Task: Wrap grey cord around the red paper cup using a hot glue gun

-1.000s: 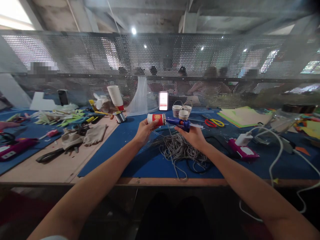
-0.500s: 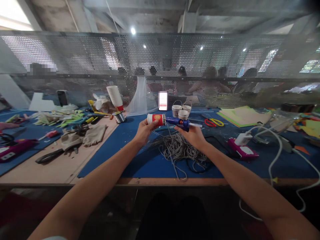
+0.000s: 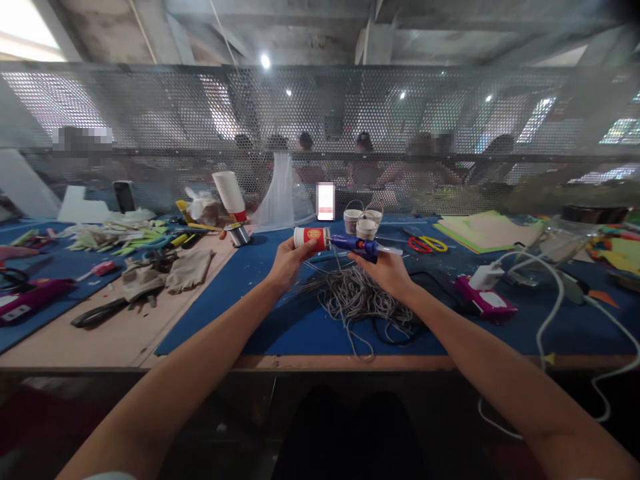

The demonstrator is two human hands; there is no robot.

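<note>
While the left hand (image 3: 284, 265) holds the cup (image 3: 314, 239) on its side, the right hand (image 3: 389, 272) has the glue gun (image 3: 357, 245) up to its end. Left fingers are clasped round the cup body, thumb on the near side; right fingers are wrapped round the gun's grip. Can't tell if the trigger is squeezed.

Cup sits mid-view, looks raised above the bench (image 3: 210, 327), just left of and beyond the rope (image 3: 367, 297) heap. Likely held by its side to leave the right end free for the nozzle, and lifted to clear the rope. Two-handed hold presumably keeps cup and tip steady against each other. Phone (image 3: 325, 201) stands upright straight ahead, probably so the screen reads hands-free. Buckets (image 3: 367, 229) are grouped behind the gun, scissors (image 3: 427, 245) off to the right, likely parked out of the way but within reach.

Orientation: cup's long axis runs roughly left-right, near level. Can't tell which end is the mouth. Gun lies nearly in line with it, nozzle pointing left at the cup's right end; contact too small to confirm. Glue stick (image 3: 391, 251) pokes out the back, rightward and slightly down.
</note>
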